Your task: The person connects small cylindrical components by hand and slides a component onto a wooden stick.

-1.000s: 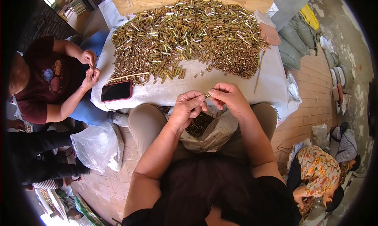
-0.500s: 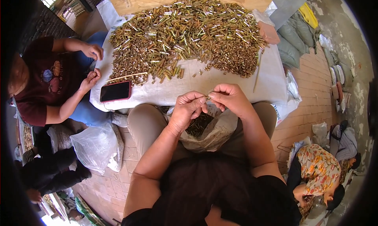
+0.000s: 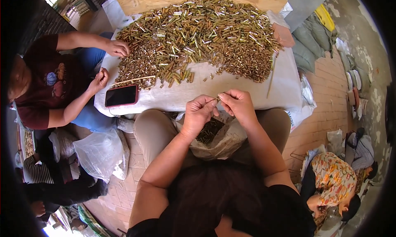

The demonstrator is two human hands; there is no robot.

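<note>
Above my lap, my left hand (image 3: 200, 112) and my right hand (image 3: 239, 106) meet fingertip to fingertip, both pinching. Between them is a small brass-coloured metal piece (image 3: 218, 99), mostly covered by the fingers. Under my hands an open whitish sack (image 3: 225, 147) sits between my knees, with many thin metal pieces (image 3: 209, 132) in it. Ahead on the covered table (image 3: 247, 96) lies a broad heap of brass-coloured metal tubes (image 3: 198, 28). Shorter pieces are heaped at its near left (image 3: 138, 57) and near right (image 3: 247, 61).
A dark phone in a red case (image 3: 121, 96) and a thin stick (image 3: 133, 79) lie at the table's left; another stick (image 3: 270, 77) lies right. A co-worker (image 3: 49, 80) sits at left. A clear plastic bag (image 3: 101, 152) stands on the floor. Another person (image 3: 332, 171) crouches at lower right.
My hands stay joined at nearly the same place, with the right fingertips shifted slightly. The left co-worker's far hand has reached right to the heap's edge. A striped sleeve shows more at lower left.
</note>
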